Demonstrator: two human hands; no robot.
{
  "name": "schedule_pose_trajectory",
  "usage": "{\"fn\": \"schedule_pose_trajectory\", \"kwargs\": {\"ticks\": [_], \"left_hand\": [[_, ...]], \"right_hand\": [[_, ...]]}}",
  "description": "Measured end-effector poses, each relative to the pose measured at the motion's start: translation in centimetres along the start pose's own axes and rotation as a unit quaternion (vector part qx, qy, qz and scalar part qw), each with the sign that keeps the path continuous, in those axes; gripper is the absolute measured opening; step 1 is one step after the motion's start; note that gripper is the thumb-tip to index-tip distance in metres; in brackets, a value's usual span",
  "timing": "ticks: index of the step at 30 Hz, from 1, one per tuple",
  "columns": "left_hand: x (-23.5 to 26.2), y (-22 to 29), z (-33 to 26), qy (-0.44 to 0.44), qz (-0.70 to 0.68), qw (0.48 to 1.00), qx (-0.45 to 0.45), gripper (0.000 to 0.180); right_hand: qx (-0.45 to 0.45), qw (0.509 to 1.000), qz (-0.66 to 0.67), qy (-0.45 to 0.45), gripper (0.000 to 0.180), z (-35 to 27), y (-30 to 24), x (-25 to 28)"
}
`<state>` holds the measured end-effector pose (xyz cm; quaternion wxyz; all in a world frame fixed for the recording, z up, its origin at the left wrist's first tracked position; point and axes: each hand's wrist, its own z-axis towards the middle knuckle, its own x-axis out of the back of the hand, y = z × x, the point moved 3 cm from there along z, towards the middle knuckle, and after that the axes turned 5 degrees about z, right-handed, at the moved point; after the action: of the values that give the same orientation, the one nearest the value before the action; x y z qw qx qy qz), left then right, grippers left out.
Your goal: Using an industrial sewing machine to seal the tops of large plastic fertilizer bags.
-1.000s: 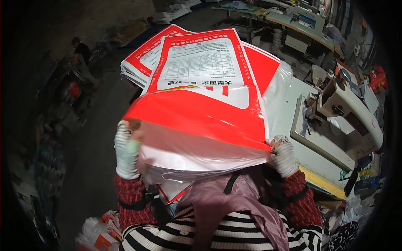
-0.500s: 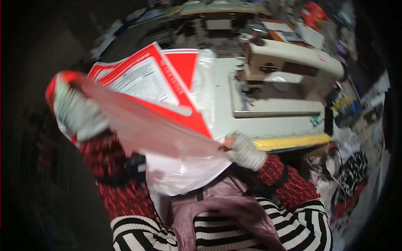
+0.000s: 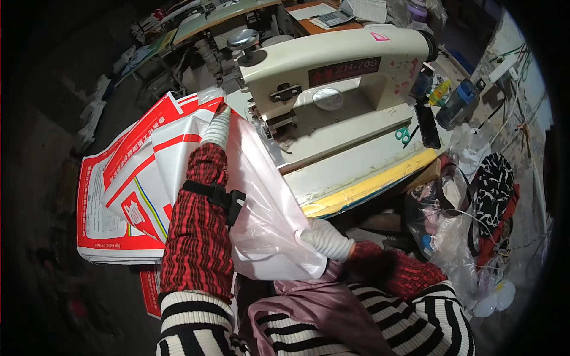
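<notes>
A white plastic sack (image 3: 267, 219) with red print hangs between my two gloved hands, its pale side toward me. My left hand (image 3: 217, 127) reaches out to the sack's far corner, beside the head of the sewing machine (image 3: 332, 62). Its fingertips are partly hidden by the red edge, and the sack runs taut from there. Low on the right, my right hand (image 3: 329, 240) pinches the sack's near edge, just below the table's yellow front edge (image 3: 368, 187). Under and left of my left arm lies a stack of red and white printed sacks (image 3: 95, 207).
Teal scissors (image 3: 403, 136) and a black phone (image 3: 427, 127) lie right of the machine, near a dark bottle (image 3: 460, 104). Clear plastic bags (image 3: 436, 237) and cloth crowd the right side. Another worktable (image 3: 219, 21) stands behind, with a calculator (image 3: 332, 19) farther right.
My left hand has swung right and away from me, taking the sack's edge toward the machine. My right hand stays low with the near edge. The view has turned, bringing the machine closer.
</notes>
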<state>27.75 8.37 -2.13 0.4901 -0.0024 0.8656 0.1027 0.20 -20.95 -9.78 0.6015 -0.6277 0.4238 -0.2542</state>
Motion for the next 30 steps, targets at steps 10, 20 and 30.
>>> {"fn": "schedule_pose_trajectory", "kwargs": {"ticks": [10,20,30], "left_hand": [[14.0,-3.7,2.0,0.088,0.685,0.682,-0.241,0.061],[11.3,-2.0,13.1,0.1,0.904,0.131,-0.394,0.06],[6.8,-3.9,-19.8,-0.402,0.842,-0.257,0.252,0.039]], "right_hand": [[-0.012,0.948,-0.316,0.038,0.043,-10.3,0.9,4.0],[-0.159,0.881,-0.442,-0.058,0.05,-0.9,-5.0,1.3],[-0.087,0.878,-0.468,-0.055,0.054,6.0,-6.1,1.4]]}}
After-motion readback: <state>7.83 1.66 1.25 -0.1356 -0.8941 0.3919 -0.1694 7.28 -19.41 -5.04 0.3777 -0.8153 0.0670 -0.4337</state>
